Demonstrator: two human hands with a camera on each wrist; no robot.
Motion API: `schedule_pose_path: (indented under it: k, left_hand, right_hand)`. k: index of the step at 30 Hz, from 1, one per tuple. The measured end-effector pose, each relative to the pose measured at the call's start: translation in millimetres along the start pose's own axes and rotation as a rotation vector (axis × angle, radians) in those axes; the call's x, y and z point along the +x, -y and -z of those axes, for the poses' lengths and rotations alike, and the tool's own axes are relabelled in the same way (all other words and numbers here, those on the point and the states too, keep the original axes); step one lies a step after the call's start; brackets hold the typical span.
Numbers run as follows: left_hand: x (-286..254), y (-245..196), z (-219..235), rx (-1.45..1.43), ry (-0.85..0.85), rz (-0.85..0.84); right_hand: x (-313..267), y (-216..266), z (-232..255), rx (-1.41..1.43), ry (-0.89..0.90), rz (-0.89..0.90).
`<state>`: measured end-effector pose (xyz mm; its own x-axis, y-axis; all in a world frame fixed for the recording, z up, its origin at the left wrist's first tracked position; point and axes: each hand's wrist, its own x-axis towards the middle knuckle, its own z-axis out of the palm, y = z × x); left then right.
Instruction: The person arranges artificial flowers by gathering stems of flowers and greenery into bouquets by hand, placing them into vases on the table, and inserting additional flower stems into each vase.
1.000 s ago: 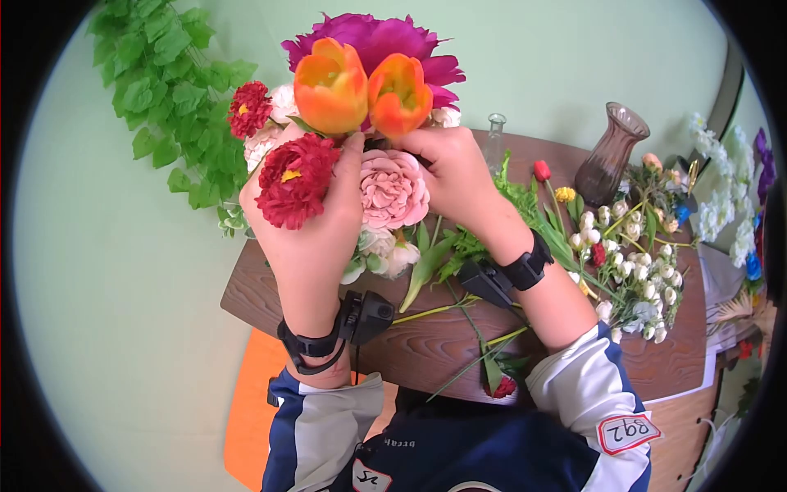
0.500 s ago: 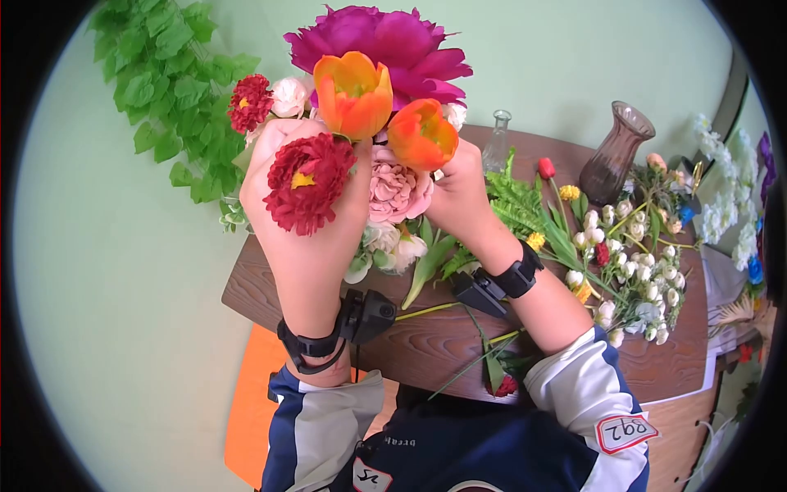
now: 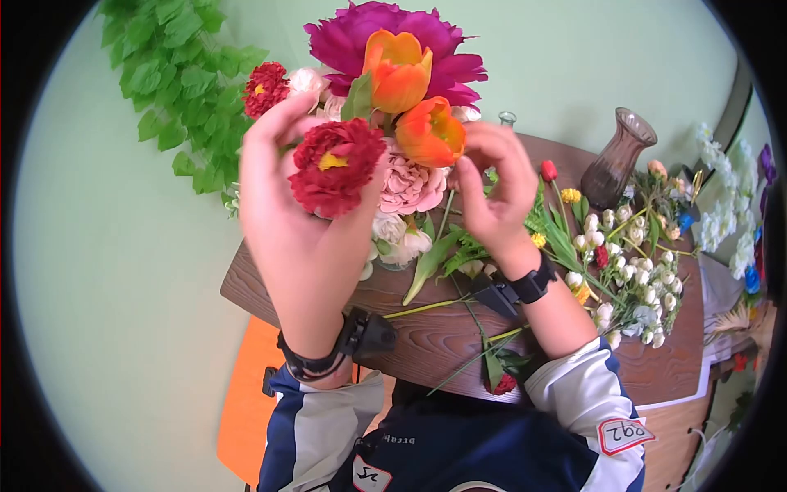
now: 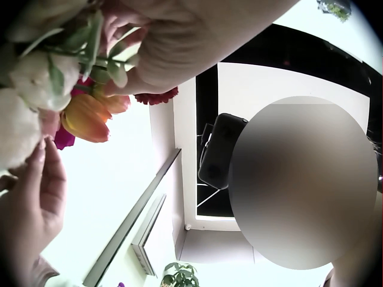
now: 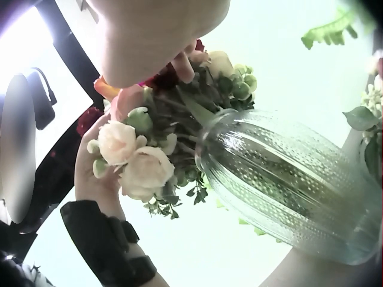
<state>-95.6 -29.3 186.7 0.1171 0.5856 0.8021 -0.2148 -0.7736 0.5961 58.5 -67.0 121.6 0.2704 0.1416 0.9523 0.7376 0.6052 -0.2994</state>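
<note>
Find the lower orange tulip (image 3: 428, 135) between both hands, just beside the fingers of the right hand (image 3: 498, 184) and farther from the left hand (image 3: 303, 238), towards the left end of the table (image 3: 393, 357). Note its long axis aslant, mouth up and to the right. See right thumb and forefinger curled towards each other, left fingers bent among the blooms; cannot tell of any pinch. Against the earlier frame, see the upper orange tulip (image 3: 397, 78) shifted rightward and higher.
</note>
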Motion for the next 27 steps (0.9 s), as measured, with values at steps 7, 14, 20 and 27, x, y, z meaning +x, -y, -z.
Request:
schedule_pose_path:
  k: [7, 14, 20, 27]
  left_hand:
    - [-80, 62, 53, -0.132, -0.296, -0.503]
    - [-90, 175, 68, -0.255, -0.137, 0.738]
    - [-75, 209, 82, -0.265, 0.624, 0.694]
    - [-100, 233, 48, -0.192, 0.575, 0.23]
  right_hand:
    - [33, -11, 3, -0.361, 0.207, 0.135]
    - [43, -10, 0, -0.444, 0.32, 0.245]
    - [49, -15, -3, -0.431, 0.356, 0.016]
    - [51, -34, 1, -0.236, 0.386, -0.221]
